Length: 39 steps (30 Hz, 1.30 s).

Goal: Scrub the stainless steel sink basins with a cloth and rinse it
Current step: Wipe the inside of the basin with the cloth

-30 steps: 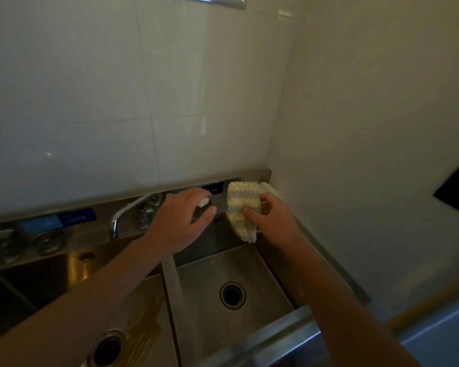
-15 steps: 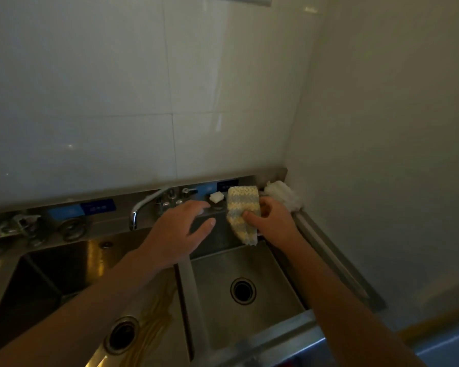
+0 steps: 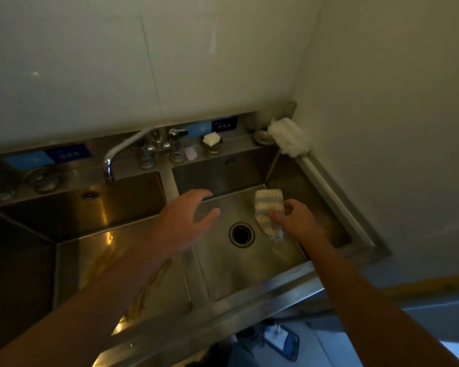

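A stainless steel double sink fills the lower view, with a right basin (image 3: 252, 274) around a round drain (image 3: 241, 233) and a left basin (image 3: 104, 250). My right hand (image 3: 296, 221) pinches a yellow and grey striped cloth (image 3: 268, 211) that hangs inside the right basin, right of the drain. My left hand (image 3: 188, 221) hovers with fingers spread over the divider between the basins, holding nothing. The chrome faucet (image 3: 122, 154) has its spout over the left basin, with no water visibly running.
On the back ledge sit the tap handles (image 3: 170, 145), a pink soap bar (image 3: 190, 154), a white block (image 3: 211, 139) on a plug, and a white fluffy wad (image 3: 289, 140) in the corner. Walls close in behind and on the right. A blue item (image 3: 282, 343) lies on the floor below.
Both hands have come down from the back ledge into the right basin area. My left hand left the tap handles and the cloth dropped lower beside the drain.
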### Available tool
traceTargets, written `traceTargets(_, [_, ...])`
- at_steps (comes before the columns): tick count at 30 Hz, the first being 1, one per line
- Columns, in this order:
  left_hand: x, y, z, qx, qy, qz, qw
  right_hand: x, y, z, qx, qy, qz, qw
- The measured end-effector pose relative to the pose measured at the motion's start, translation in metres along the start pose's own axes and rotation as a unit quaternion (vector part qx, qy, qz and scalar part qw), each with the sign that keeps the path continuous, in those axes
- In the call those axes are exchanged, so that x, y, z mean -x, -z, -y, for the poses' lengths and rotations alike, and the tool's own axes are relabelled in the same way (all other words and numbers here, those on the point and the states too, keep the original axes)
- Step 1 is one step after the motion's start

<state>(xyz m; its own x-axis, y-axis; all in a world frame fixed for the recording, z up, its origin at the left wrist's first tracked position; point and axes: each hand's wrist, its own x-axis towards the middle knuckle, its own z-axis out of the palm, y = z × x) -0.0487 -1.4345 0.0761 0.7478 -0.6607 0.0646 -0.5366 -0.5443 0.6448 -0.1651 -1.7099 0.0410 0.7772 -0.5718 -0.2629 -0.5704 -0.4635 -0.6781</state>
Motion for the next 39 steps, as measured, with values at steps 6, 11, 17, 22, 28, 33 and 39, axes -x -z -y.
traceTargets(6, [-0.033,-0.046,0.024,-0.051,0.022,0.07,0.996,-0.046,-0.021,-0.057,-0.02,-0.067,0.046,0.997])
traceTargets(11, [-0.073,-0.095,0.042,-0.086,0.037,0.122,0.988,-0.105,-0.049,-0.107,0.006,-0.113,0.074,0.991])
traceTargets(17, [-0.124,-0.142,0.087,-0.142,0.041,0.186,0.971,-0.188,-0.102,-0.151,0.102,-0.107,0.116,0.982])
traceTargets(22, [-0.159,-0.172,0.109,-0.147,0.058,0.192,0.969,-0.246,-0.142,-0.17,0.156,-0.05,0.062,0.985])
traceTargets(28, [-0.163,-0.198,0.13,-0.156,0.046,0.233,0.959,-0.293,-0.179,-0.191,0.162,-0.018,0.008,0.987])
traceTargets(33, [-0.167,-0.2,0.14,-0.156,0.062,0.242,0.956,-0.275,-0.218,-0.195,0.099,0.017,0.083,0.991])
traceTargets(39, [-0.17,-0.201,0.144,-0.133,0.097,0.227,0.96,-0.239,-0.253,-0.176,0.078,0.058,0.19,0.977])
